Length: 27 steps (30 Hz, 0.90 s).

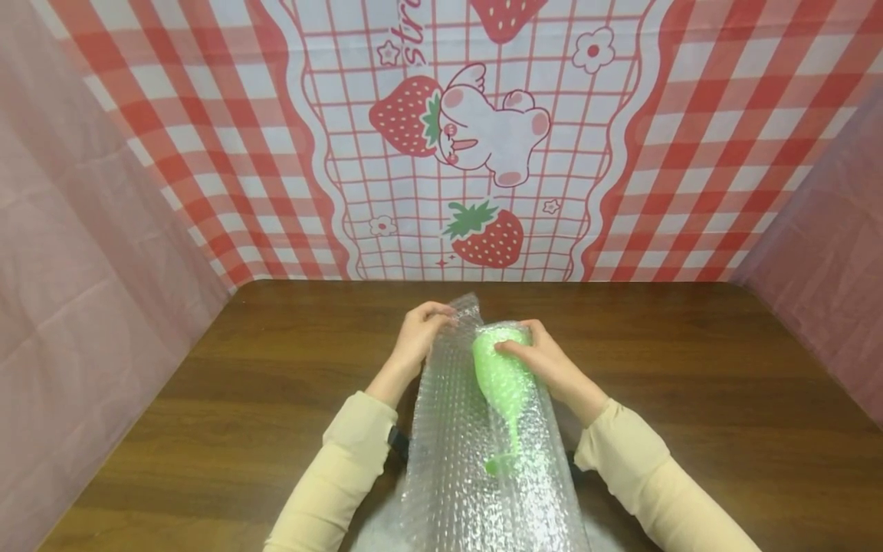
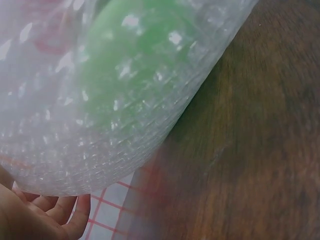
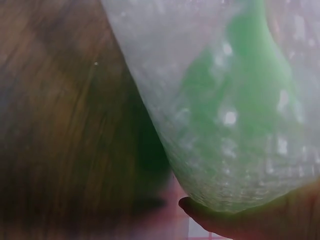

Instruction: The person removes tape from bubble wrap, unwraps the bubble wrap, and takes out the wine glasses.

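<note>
A light green goblet [image 1: 493, 372] lies in a long sheet of clear bubble wrap [image 1: 444, 437]. Its bowl points to the far side and its stem and foot towards me; a layer of wrap partly covers it. My left hand [image 1: 417, 333] pinches the wrap's far left edge, beside the bowl. With thumb in front and fingers behind, my right hand [image 1: 552, 364] grips the wrapped bowl near its rim. In the left wrist view the goblet [image 2: 140, 60] shows blurred through the wrap. The right wrist view shows the bowl [image 3: 245, 95] above my right hand [image 3: 260, 217].
The brown wooden table [image 1: 262, 399] spreads out on both sides of the wrap. Behind it hangs a red and white strawberry cloth [image 1: 552, 245]. Pink curtains [image 1: 90, 268] close off the sides. A pale grey surface [image 1: 379, 529] shows under the wrap at the near edge.
</note>
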Motion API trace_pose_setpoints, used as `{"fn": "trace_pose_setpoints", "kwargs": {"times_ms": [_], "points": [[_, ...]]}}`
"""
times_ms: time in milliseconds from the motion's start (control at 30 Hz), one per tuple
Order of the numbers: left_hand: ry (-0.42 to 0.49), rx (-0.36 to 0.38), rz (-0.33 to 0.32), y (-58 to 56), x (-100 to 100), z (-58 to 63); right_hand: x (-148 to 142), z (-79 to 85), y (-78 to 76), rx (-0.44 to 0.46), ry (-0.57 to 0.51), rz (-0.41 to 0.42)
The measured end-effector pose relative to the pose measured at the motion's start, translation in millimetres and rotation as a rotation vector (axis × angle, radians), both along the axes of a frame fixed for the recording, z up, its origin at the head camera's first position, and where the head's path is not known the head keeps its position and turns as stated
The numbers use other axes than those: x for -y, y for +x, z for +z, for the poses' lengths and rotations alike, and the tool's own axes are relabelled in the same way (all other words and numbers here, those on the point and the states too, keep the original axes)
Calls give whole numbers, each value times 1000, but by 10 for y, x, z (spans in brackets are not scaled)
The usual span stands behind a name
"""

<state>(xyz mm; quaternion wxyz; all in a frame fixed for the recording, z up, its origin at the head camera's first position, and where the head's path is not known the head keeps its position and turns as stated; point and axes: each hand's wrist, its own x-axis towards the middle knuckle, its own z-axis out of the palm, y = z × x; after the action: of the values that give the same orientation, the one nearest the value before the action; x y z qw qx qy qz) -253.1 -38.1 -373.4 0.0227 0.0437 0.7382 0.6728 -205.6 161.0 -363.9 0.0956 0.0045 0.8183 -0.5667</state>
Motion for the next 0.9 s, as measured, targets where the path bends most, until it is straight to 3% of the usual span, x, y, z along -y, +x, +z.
{"fn": "trace_pose_setpoints", "kwargs": {"times_ms": [200,900], "points": [[-2,-5,23,-19,0,-9,-22,5,14,0,-74,-3],[47,16,77,-7,20,-21,-108,-54,-3,10,-130,-9]]}}
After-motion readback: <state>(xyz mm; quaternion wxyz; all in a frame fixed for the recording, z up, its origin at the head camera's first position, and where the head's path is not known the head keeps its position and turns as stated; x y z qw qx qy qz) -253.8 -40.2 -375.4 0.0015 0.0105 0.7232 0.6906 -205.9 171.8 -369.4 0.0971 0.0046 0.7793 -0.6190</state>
